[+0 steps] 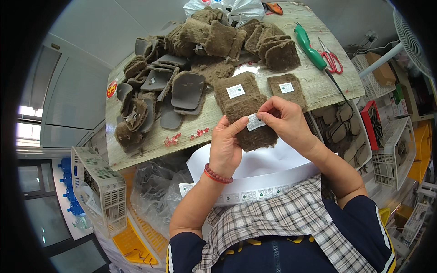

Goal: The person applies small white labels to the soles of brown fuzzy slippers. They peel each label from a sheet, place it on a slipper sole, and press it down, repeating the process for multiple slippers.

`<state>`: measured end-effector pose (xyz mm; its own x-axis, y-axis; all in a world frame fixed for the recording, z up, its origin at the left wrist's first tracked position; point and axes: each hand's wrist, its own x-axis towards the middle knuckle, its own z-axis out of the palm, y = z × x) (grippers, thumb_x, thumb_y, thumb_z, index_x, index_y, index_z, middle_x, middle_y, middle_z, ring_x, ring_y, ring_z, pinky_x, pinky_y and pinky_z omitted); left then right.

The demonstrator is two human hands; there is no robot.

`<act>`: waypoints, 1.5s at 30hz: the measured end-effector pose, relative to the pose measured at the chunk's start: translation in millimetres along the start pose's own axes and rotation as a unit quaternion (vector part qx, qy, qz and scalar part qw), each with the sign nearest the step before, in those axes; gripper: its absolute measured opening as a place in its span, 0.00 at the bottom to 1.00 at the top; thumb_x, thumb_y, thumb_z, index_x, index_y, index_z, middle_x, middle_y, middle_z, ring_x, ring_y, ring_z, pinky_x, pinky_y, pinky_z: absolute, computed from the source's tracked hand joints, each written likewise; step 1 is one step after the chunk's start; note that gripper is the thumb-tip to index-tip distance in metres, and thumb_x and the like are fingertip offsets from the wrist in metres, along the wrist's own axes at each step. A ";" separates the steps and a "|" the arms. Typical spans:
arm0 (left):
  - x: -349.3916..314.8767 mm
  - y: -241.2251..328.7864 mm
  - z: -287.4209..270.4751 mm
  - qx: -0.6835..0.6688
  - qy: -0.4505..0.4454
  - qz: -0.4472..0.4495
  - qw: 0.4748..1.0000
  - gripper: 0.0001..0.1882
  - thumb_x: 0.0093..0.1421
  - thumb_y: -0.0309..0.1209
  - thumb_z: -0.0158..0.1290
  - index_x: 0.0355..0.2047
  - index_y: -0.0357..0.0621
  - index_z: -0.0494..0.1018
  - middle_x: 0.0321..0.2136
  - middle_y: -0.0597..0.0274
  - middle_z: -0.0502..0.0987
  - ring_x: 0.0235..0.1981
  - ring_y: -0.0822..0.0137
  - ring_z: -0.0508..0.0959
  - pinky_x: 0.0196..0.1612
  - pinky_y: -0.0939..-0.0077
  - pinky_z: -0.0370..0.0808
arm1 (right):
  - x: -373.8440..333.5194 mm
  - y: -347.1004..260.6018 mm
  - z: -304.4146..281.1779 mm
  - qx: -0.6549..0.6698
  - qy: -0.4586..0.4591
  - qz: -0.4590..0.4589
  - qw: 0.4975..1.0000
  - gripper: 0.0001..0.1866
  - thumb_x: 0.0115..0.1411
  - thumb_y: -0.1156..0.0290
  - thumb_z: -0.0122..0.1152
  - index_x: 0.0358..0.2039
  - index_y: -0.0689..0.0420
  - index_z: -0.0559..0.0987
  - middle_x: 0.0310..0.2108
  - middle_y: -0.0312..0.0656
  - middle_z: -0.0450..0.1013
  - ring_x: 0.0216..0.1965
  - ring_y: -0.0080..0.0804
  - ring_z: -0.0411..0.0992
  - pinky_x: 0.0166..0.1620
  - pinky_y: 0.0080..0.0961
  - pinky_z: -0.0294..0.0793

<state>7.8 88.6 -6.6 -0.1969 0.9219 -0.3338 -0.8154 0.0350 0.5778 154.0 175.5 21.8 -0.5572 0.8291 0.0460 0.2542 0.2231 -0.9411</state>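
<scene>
Over the table's front edge, my left hand grips a brown fuzzy pad, its thumb on top. A small white label lies on that pad, its corner pinched between the thumb and forefinger of my right hand. Just beyond, a stack of brown pads carries a white label on top. To its right, another brown pad bears a similar label. Across my lap spreads a white label sheet, with a row of printed labels along its near edge.
Brown pads pile up at the table's back, and grey-backed pads lie at left. A green corded tool and red-handled scissors rest at right. Crates flank me; a white fan stands far right.
</scene>
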 end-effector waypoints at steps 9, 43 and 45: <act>-0.5 -4.6 1.2 0.007 0.018 0.024 1.000 0.14 0.60 0.20 0.53 0.46 0.36 0.68 0.43 0.57 0.77 0.43 0.67 0.78 0.48 0.72 0.76 | -1.2 -4.4 0.7 -0.014 0.006 0.003 1.000 0.06 0.55 0.74 0.63 0.30 0.64 0.78 0.23 0.42 0.76 0.24 0.22 0.72 0.29 0.22 0.72; -2.6 -11.2 0.3 0.069 0.006 0.073 0.995 0.23 0.55 0.13 0.55 0.51 0.34 0.65 0.46 0.54 0.76 0.46 0.66 0.77 0.51 0.73 0.74 | 0.8 16.9 7.8 0.335 -0.027 0.139 0.931 0.11 0.55 0.73 0.66 0.37 0.63 0.78 0.31 0.36 0.76 0.30 0.17 0.71 0.32 0.16 0.71; -2.1 -11.6 1.3 0.066 0.006 0.074 0.995 0.23 0.55 0.13 0.55 0.51 0.34 0.65 0.46 0.54 0.76 0.46 0.66 0.77 0.51 0.73 0.74 | 1.0 17.3 5.3 0.351 -0.028 0.149 0.924 0.12 0.55 0.73 0.66 0.38 0.63 0.78 0.31 0.36 0.76 0.30 0.18 0.72 0.33 0.17 0.72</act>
<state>18.3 86.8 -11.6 -0.3166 0.9158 -0.2472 -0.6985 -0.0488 0.7139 153.7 177.5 3.9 -0.5898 0.7684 -0.2484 -0.1617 -0.4137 -0.8959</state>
